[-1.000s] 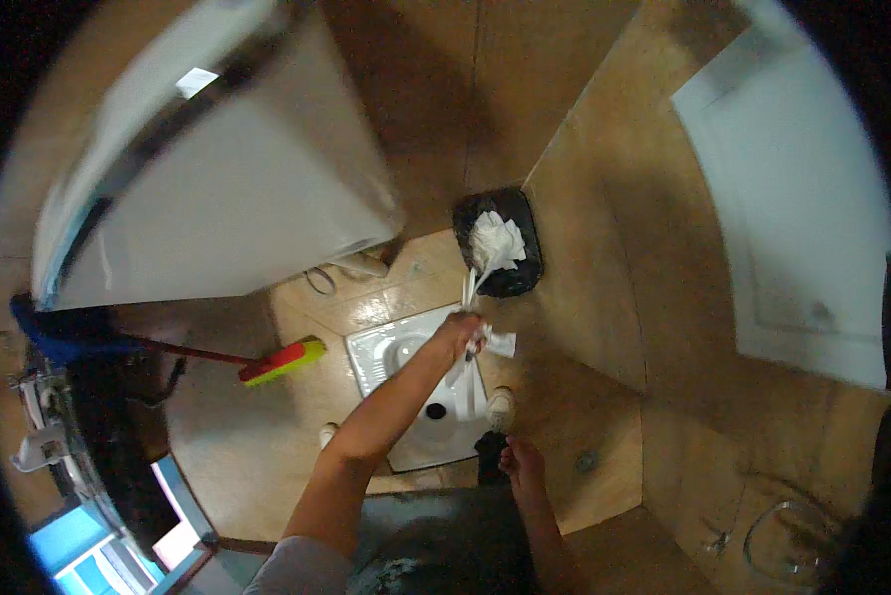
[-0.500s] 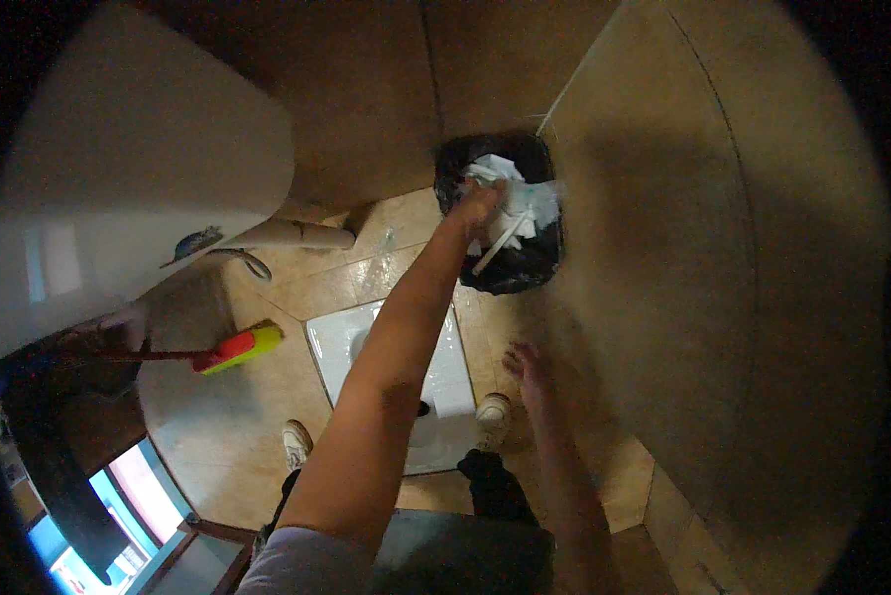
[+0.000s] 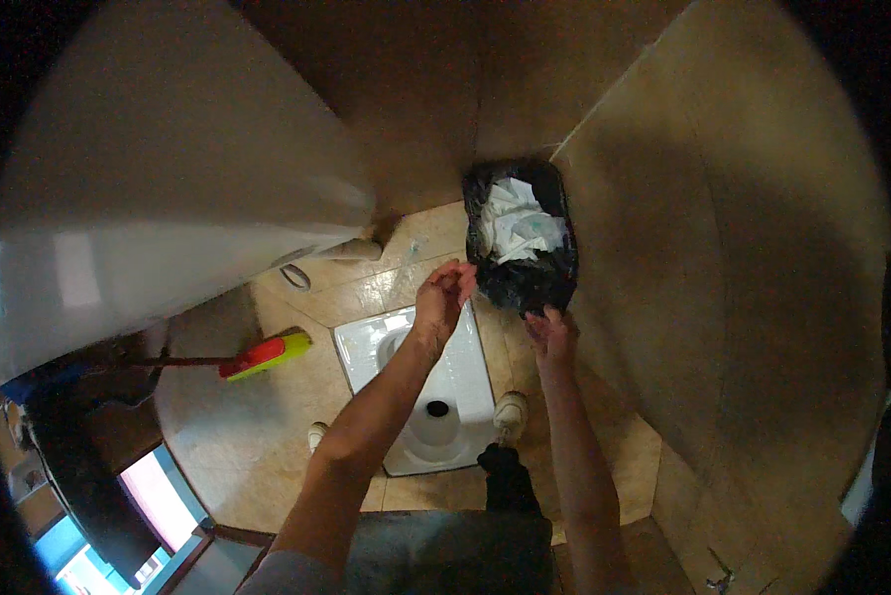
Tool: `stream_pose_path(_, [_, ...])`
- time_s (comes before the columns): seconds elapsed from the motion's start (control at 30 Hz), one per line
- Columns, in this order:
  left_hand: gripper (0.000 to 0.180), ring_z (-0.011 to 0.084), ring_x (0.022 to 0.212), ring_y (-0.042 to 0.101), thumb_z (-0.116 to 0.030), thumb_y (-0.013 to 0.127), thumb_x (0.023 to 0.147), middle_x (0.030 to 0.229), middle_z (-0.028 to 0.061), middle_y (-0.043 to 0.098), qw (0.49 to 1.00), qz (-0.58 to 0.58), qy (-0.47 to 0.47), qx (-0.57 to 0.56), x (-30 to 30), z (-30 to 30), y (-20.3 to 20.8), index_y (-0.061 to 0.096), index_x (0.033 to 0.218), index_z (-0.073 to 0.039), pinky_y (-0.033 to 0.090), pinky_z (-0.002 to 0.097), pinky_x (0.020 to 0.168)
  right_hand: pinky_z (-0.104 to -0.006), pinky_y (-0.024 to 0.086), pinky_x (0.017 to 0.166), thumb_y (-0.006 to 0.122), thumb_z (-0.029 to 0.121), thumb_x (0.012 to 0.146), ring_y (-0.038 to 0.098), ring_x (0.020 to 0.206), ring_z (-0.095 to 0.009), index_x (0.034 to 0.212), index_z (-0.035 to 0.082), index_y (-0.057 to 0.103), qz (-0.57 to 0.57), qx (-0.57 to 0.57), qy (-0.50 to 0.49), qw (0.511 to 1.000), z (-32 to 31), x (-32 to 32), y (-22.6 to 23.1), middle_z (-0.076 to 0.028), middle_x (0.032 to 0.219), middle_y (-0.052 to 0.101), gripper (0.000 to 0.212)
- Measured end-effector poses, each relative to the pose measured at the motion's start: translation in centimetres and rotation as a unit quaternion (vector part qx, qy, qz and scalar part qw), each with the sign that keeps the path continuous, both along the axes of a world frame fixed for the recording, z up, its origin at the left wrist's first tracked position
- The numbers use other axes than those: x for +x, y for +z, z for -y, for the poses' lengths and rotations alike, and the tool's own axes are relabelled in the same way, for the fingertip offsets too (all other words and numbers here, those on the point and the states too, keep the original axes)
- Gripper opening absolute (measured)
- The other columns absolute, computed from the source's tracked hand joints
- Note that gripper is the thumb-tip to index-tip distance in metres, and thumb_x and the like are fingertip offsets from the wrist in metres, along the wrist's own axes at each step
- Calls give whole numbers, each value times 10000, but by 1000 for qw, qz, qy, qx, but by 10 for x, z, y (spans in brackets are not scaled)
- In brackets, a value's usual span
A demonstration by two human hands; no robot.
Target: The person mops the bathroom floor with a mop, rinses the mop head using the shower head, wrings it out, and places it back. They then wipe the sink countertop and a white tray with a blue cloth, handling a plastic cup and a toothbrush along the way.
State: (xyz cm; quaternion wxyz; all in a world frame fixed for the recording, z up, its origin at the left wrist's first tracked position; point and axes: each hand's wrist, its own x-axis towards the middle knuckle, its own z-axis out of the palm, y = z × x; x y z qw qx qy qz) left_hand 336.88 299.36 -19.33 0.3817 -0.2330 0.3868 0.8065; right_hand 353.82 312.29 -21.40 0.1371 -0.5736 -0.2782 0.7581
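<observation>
A bin lined with a black bin bag (image 3: 500,290) stands in the far corner. White crumpled paper (image 3: 517,233) fills its middle. My left hand (image 3: 443,297) is beside the bin's near left edge, fingers loosely bent and partly blurred, with nothing visible in them. At the near edge of the bin, my right hand (image 3: 553,335) has its fingertips curled against the bag's rim and appears to pinch it. Below my left hand lies a white squat toilet (image 3: 477,392) set in the floor, partly covered by my left forearm.
A red and yellow-green brush head (image 3: 267,354) on a long handle is at the left. A pale panel (image 3: 187,149) rises on the left, with a pipe (image 3: 351,250) low behind it. Tiled walls (image 3: 653,297) close in on the right. My shoe (image 3: 510,415) stands beside the toilet.
My left hand has come out of the bin toward me, leaving the paper. My right hand has moved forward to the bag's near rim. The view has shifted slightly.
</observation>
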Motion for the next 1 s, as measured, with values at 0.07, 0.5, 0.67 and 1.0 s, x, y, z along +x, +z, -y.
stream_pose_path(0.07, [237,291,909,646,-67,458,932,1029,163,621,999,20,-15,27,12,11,14,512,1151,4,544,370,799,-347,506,741,586,118,855,561,748,-173,1099,72,515,-66,30,-75,994,-2,-28,56,-33,868,578,258])
stream_pose_path(0.5, [598,280,1105,530,-462,444,932,1269,156,503,971,38,-133,-193,38,119,143,409,1323,-11,483,444,875,-297,419,528,618,108,799,410,503,-118,720,78,550,-206,290,214,910,-1,-9,297,11,587,441,108])
stream_pose_path(0.67, [902,302,1263,405,-696,474,815,1387,166,402,974,9,-123,-193,57,123,183,341,1381,-7,375,487,985,-327,436,555,658,223,766,470,519,-156,752,90,541,-542,-329,656,409,-21,58,345,-30,654,533,177])
stream_pose_path(1.0, [222,193,659,594,-181,690,737,685,106,636,846,-231,-179,-446,185,293,303,652,886,-21,477,348,618,-358,531,575,587,48,724,529,517,-184,1362,-33,349,-106,108,596,789,78,141,455,-120,748,573,686])
